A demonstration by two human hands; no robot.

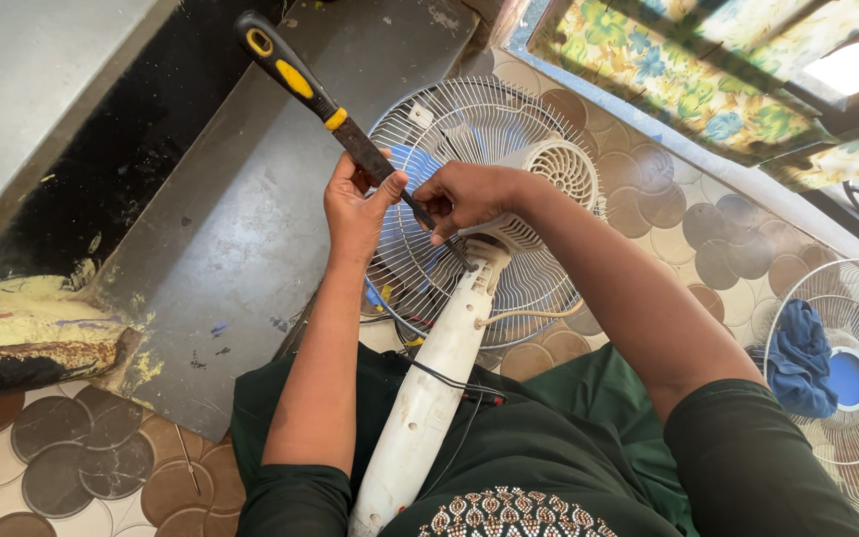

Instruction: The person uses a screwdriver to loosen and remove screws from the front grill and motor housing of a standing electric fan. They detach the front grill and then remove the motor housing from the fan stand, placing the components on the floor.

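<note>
Both hands are closing around a screwdriver (pixel 335 119): the left hand (pixel 355 204) is pinching the dark shaft between thumb and fingers, and the right hand (pixel 464 196) is curling over the shaft lower down, near where the tip is meeting the neck of a white pedestal fan (pixel 434 368). The black and yellow handle is sticking up and away to the upper left, untouched. The fan is lying across the person's lap, its stand pointing toward the body and its wire guard (pixel 449 119) resting on the patterned tile floor (pixel 62 457) ahead. A thin black cable (pixel 449 378) is trailing over the stand. To the right, a separate fan guard (pixel 847 388) is lying flat with a blue cloth (pixel 797 358) on it. Judging from the pose, the tip is being seated at the joint under the motor housing (pixel 549 179); the tip itself is hidden behind the fingers. Turning would likely call for one hand shifting up to the handle while the other is steadying the shaft
</note>
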